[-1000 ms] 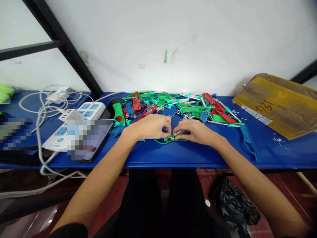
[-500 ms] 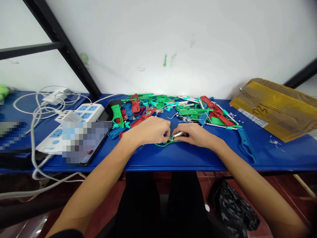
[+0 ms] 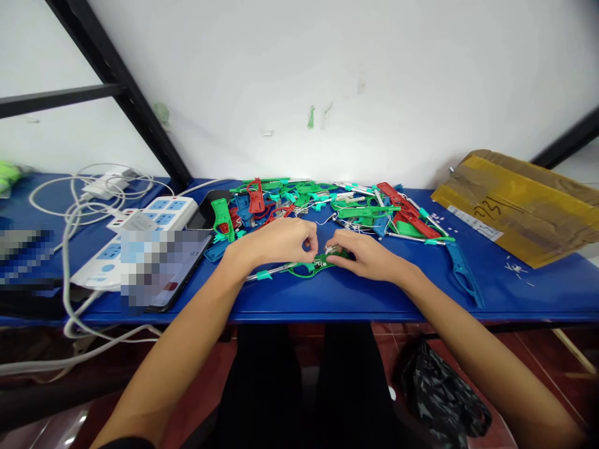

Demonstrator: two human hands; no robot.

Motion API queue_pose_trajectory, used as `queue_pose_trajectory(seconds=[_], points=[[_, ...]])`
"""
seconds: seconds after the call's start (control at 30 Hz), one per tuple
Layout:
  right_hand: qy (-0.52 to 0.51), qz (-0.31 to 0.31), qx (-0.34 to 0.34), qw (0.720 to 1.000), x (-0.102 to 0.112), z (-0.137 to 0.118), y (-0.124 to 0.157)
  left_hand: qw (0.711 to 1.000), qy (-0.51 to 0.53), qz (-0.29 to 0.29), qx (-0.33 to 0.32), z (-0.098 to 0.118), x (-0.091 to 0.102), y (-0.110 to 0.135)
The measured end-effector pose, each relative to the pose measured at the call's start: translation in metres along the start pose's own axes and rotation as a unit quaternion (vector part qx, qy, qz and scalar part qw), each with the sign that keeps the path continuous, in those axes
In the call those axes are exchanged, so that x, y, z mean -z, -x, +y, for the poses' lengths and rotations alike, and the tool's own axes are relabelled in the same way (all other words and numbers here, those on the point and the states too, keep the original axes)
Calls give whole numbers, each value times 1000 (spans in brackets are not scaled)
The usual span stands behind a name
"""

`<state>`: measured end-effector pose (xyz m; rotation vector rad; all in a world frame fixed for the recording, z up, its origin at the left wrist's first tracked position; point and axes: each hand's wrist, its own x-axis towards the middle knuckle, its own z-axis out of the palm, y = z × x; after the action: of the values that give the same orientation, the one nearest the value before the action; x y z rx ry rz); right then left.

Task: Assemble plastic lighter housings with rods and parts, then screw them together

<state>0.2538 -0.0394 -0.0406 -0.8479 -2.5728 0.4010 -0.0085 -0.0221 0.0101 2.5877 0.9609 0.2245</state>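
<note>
On the blue table in front of me lies an opened green long-necked lighter (image 3: 306,270), its metal tube (image 3: 281,269) pointing left with a teal clip on it. My right hand (image 3: 362,254) rests over the lighter's right end, thumb and fingers closed on a small whitish part (image 3: 330,250). Just left of it, my left hand (image 3: 285,240) is curled above the casing, thumb and forefinger pinched together; anything between them is too small to make out. Behind both hands spreads a heap of green, red and blue lighter casings (image 3: 369,212) with metal tubes and thin white wires.
A blue casing half (image 3: 463,274) lies right of my arm. Further right stands a taped cardboard box (image 3: 519,218) beside small white bits (image 3: 516,268). To the left are a phone (image 3: 173,274), a white power strip (image 3: 98,271) and looped cables. A white wall rises behind.
My left hand has lifted slightly off the green lighter, uncovering its metal tube and teal clip. The silver piece seen in my right hand no longer shows; a small whitish part does.
</note>
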Motion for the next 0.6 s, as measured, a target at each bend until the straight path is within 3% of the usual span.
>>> queue_pose_trajectory(seconds=[0.13,0.3,0.43,0.6], points=[[8,23,21,999,-7,2,-3,1000,18,-9,5,-3,5,1],[-18,18,33,999,-12,3,-6,990,82,-79,85,-11,9,6],[-22,-6,26,999,-9,1,-7,991,93,-88,45,-23,6,6],[-23,-20,23,999,-5,-1,-7,985,127,-106,48,-28,4,4]])
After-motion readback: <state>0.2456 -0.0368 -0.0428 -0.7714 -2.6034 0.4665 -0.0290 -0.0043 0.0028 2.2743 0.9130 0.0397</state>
